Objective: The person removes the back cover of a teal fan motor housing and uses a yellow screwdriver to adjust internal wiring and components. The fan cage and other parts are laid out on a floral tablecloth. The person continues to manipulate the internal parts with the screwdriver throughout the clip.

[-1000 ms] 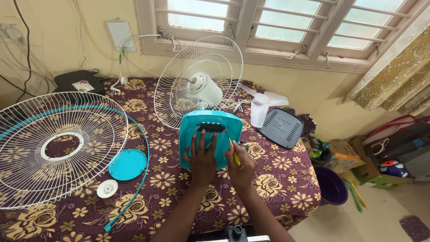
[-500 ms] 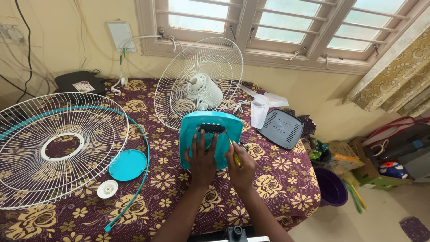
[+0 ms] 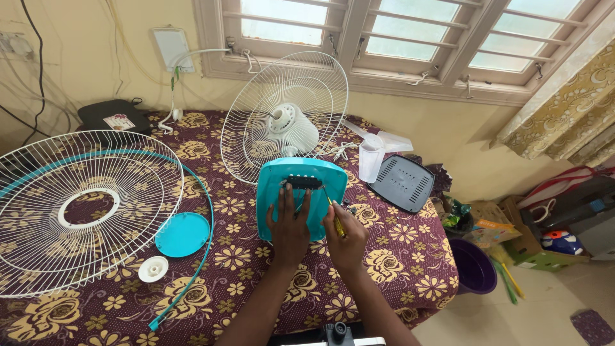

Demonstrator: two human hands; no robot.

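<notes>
While flat on the teal fan base, left hand released, right hand apparently grasping screwdriver.

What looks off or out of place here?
Nothing looks broken or spilled. The fan is in parts: front grille flat on the table, teal disc and white cap loose beside it, rear grille with motor upright.

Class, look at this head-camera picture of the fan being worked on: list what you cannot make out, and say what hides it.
- Screwdriver tip: too small and thin to see where it meets the teal fan base.
- Middle of the base: covered by the left hand.
- Grip of the right hand: only its back shows.
- Front grille: cut off by the left edge.
- Black device: cut off at the bottom edge.
</notes>
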